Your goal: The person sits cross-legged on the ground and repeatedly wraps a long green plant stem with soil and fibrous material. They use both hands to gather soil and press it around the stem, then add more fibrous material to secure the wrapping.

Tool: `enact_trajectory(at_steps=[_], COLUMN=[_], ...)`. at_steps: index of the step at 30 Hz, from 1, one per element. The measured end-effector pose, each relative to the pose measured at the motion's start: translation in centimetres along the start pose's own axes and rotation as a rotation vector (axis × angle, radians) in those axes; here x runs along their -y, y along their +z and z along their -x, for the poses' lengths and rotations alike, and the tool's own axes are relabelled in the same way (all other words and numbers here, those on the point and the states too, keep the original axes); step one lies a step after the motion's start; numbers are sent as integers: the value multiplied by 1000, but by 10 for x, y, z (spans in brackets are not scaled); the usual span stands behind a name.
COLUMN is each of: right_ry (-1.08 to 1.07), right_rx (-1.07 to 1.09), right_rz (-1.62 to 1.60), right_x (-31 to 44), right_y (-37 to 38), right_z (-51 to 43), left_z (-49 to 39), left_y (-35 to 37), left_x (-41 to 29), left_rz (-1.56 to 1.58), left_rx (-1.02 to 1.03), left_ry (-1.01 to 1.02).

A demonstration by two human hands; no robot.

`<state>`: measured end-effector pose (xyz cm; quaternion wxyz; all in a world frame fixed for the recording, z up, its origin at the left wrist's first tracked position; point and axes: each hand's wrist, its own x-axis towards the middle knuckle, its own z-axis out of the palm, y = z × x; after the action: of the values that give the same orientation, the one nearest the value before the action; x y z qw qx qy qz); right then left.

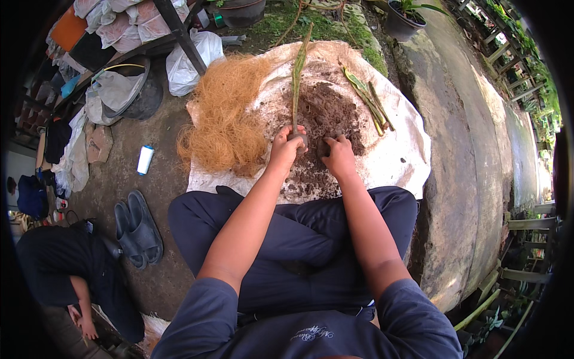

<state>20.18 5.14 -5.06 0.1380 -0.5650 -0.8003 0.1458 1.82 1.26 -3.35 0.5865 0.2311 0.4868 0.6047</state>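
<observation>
My left hand [287, 146] is closed around a ball of dark soil [297, 138] at the base of a long, upright snake plant leaf [297, 72]. To its right, my right hand [340, 155] touches the heap of moist soil [325, 110]; its fingertips are partly in the soil, and I cannot tell whether they grip a clump. The soil lies on a spread white woven sack [403, 166]. Several cut snake plant leaves [365, 98] rest on the sack's right part. A pile of tan coconut fibre [231, 116] covers its left side.
A white thread spool [145, 160] and grey slides [139, 229] are on the ground at left. Farther back stand a black bucket [148, 96], a white plastic bag [193, 60] and a potted plant [403, 22]. A co-worker [76, 273] sits at lower left. A concrete ledge [457, 134] runs along the right.
</observation>
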Motion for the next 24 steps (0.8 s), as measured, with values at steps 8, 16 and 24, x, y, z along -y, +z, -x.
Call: enact_trajectory(at_steps=[8,16,24], right_ry=[-32,0,527], right_rx=[-123,-343,-115], right_rz=[-275,-742,-1535], right_x=[-2,-19,-16], right_y=[13,20,24], right_z=[-3,-13,-17], left_z=[0,0,1], left_y=[-2,-2,1], left_x=[-1,-2,-1], left_rz=[-43,-60,-38], left_rx=[-11,-1,-16], left_ry=[-4,-10,-15])
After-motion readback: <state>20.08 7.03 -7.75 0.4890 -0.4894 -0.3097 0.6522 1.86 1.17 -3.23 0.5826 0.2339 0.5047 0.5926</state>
